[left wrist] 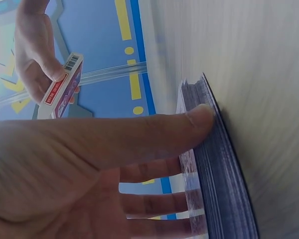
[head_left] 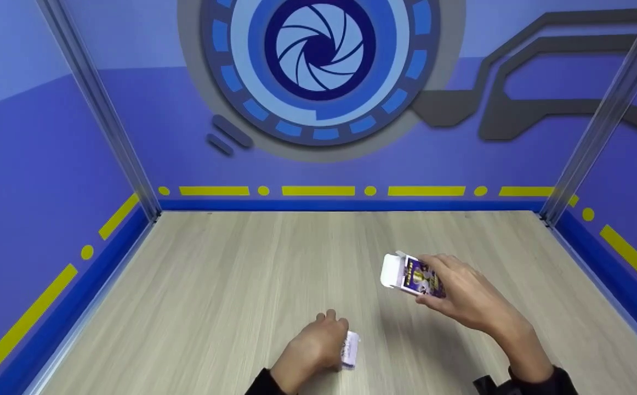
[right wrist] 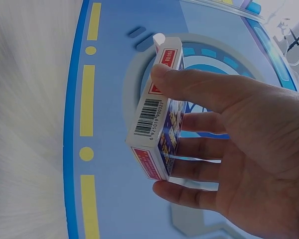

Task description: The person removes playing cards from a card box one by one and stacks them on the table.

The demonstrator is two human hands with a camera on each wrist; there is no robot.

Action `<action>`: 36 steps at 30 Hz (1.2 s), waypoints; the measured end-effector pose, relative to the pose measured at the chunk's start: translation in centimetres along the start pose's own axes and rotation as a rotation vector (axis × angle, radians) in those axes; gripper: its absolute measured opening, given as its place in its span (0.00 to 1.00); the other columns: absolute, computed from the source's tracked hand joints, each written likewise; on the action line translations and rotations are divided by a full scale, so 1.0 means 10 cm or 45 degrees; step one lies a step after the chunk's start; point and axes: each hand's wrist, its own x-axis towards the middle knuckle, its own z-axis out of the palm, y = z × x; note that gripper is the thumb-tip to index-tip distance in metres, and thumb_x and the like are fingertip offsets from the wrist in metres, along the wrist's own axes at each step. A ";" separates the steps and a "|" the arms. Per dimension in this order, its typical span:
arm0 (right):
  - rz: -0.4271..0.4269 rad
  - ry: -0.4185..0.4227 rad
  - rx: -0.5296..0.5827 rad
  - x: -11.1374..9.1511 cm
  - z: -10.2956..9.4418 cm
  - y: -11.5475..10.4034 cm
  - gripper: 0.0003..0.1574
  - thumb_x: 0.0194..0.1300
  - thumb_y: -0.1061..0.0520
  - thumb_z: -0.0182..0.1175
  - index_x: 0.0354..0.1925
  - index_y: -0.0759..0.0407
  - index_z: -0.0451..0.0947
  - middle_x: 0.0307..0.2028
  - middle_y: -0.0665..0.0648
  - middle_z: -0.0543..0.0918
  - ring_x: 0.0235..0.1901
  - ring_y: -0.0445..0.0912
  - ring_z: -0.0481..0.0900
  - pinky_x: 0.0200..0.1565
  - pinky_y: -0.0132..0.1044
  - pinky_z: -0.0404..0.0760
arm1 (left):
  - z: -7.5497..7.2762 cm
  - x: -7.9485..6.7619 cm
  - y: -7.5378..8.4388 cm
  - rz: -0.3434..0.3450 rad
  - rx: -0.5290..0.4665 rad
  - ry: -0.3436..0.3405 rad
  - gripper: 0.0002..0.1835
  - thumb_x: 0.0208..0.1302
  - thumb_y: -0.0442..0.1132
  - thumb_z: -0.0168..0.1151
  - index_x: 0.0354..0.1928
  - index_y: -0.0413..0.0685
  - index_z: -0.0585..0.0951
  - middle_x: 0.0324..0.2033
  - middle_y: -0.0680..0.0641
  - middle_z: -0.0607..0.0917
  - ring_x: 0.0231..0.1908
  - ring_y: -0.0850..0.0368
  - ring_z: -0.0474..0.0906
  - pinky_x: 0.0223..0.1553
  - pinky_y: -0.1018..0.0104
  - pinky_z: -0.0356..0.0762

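Note:
In the head view my right hand (head_left: 469, 293) holds a purple playing card box (head_left: 424, 278) above the table, its white end flap (head_left: 391, 270) folded out to the left. The right wrist view shows the thumb on the box's narrow barcode side (right wrist: 148, 117) and the fingers along the opposite side. Low at the table's front middle, my left hand (head_left: 316, 343) grips a deck of playing cards (head_left: 350, 350). Seen from the left wrist, the thumb lies on the edges of the stacked cards (left wrist: 222, 174) and the fingers are on the far side. Whether the box holds anything is hidden.
The wood-grain table (head_left: 231, 274) is enclosed by a blue back wall (head_left: 351, 170) and blue side walls (head_left: 39, 192). Metal corner posts (head_left: 104, 120) stand at the back left and back right.

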 end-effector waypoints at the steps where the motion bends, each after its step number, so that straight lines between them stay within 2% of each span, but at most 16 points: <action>1: 0.002 -0.002 0.002 0.00 0.00 0.00 0.43 0.57 0.48 0.79 0.65 0.60 0.75 0.54 0.59 0.82 0.45 0.48 0.80 0.43 0.47 0.81 | -0.01 -0.01 0.00 0.001 -0.014 -0.006 0.31 0.37 0.37 0.86 0.47 0.41 0.81 0.42 0.42 0.79 0.42 0.51 0.76 0.47 0.60 0.82; 5: 0.011 -0.016 0.013 0.00 0.00 0.00 0.43 0.56 0.49 0.79 0.65 0.61 0.75 0.53 0.59 0.82 0.44 0.47 0.80 0.42 0.46 0.81 | -0.05 -0.02 -0.05 0.003 -0.075 0.011 0.36 0.42 0.47 0.87 0.53 0.41 0.80 0.42 0.44 0.78 0.43 0.51 0.76 0.47 0.59 0.82; 9: 0.021 -0.042 0.031 0.00 0.02 -0.01 0.43 0.57 0.50 0.79 0.66 0.61 0.75 0.53 0.60 0.82 0.45 0.48 0.80 0.42 0.46 0.82 | -0.15 -0.02 -0.11 0.003 -0.175 0.105 0.39 0.53 0.53 0.81 0.62 0.39 0.78 0.49 0.42 0.80 0.52 0.47 0.78 0.54 0.54 0.80; 11: 0.023 -0.057 0.042 0.00 0.02 -0.01 0.43 0.57 0.50 0.79 0.66 0.61 0.74 0.54 0.60 0.82 0.46 0.48 0.80 0.43 0.46 0.82 | -0.19 -0.01 -0.14 0.032 -0.212 0.203 0.34 0.59 0.51 0.77 0.62 0.39 0.79 0.51 0.42 0.82 0.54 0.46 0.79 0.55 0.53 0.80; 13: 0.024 -0.068 0.053 0.00 0.03 -0.02 0.43 0.57 0.51 0.79 0.66 0.62 0.74 0.54 0.61 0.81 0.48 0.49 0.80 0.44 0.47 0.82 | -0.23 0.00 -0.16 0.082 -0.238 0.342 0.27 0.63 0.47 0.75 0.59 0.41 0.82 0.51 0.43 0.84 0.52 0.47 0.81 0.52 0.54 0.81; 16: 0.015 -0.071 0.051 0.00 0.05 -0.03 0.43 0.56 0.52 0.80 0.65 0.63 0.75 0.54 0.61 0.81 0.49 0.50 0.79 0.45 0.47 0.82 | -0.27 0.02 -0.14 0.152 -0.279 0.561 0.14 0.65 0.42 0.73 0.50 0.45 0.86 0.44 0.48 0.86 0.46 0.53 0.83 0.45 0.59 0.83; 18: 0.004 -0.070 0.042 0.01 0.08 -0.05 0.43 0.55 0.52 0.80 0.64 0.63 0.75 0.54 0.61 0.81 0.50 0.50 0.79 0.45 0.48 0.83 | -0.29 0.03 -0.11 0.181 -0.349 0.677 0.08 0.66 0.39 0.71 0.45 0.48 0.86 0.41 0.52 0.87 0.42 0.58 0.83 0.43 0.62 0.82; 22: -0.037 -0.070 0.005 0.03 0.13 -0.10 0.43 0.53 0.51 0.81 0.63 0.63 0.76 0.53 0.59 0.81 0.50 0.50 0.79 0.46 0.48 0.83 | -0.31 0.05 -0.02 0.246 -0.535 0.820 0.02 0.69 0.35 0.68 0.40 0.50 0.85 0.36 0.56 0.85 0.38 0.63 0.82 0.40 0.68 0.81; 25: -0.067 -0.077 -0.005 0.04 0.17 -0.14 0.43 0.53 0.51 0.82 0.63 0.63 0.76 0.52 0.59 0.81 0.49 0.49 0.79 0.46 0.48 0.83 | -0.30 0.07 0.02 0.312 -0.700 0.841 0.02 0.70 0.32 0.66 0.39 0.48 0.83 0.34 0.55 0.84 0.35 0.65 0.80 0.37 0.71 0.81; 30: -0.110 -0.091 -0.001 0.06 0.23 -0.23 0.44 0.52 0.51 0.82 0.62 0.63 0.76 0.53 0.59 0.81 0.51 0.50 0.80 0.49 0.49 0.83 | -0.26 0.11 0.07 0.355 -0.955 0.792 0.06 0.69 0.28 0.65 0.39 0.45 0.79 0.33 0.54 0.81 0.35 0.66 0.78 0.36 0.71 0.82; 33: -0.146 -0.099 -0.012 0.07 0.26 -0.28 0.44 0.51 0.50 0.83 0.62 0.62 0.76 0.53 0.57 0.81 0.52 0.50 0.80 0.50 0.49 0.83 | -0.25 0.10 0.08 0.334 -1.040 0.752 0.09 0.67 0.26 0.65 0.38 0.46 0.76 0.33 0.55 0.80 0.34 0.66 0.77 0.36 0.71 0.82; 36: -0.176 -0.103 -0.017 0.07 0.29 -0.33 0.44 0.51 0.49 0.83 0.62 0.61 0.76 0.53 0.56 0.81 0.52 0.49 0.79 0.51 0.48 0.83 | -0.23 0.09 0.09 0.296 -1.056 0.725 0.10 0.66 0.25 0.65 0.37 0.46 0.75 0.32 0.56 0.78 0.33 0.67 0.76 0.35 0.73 0.80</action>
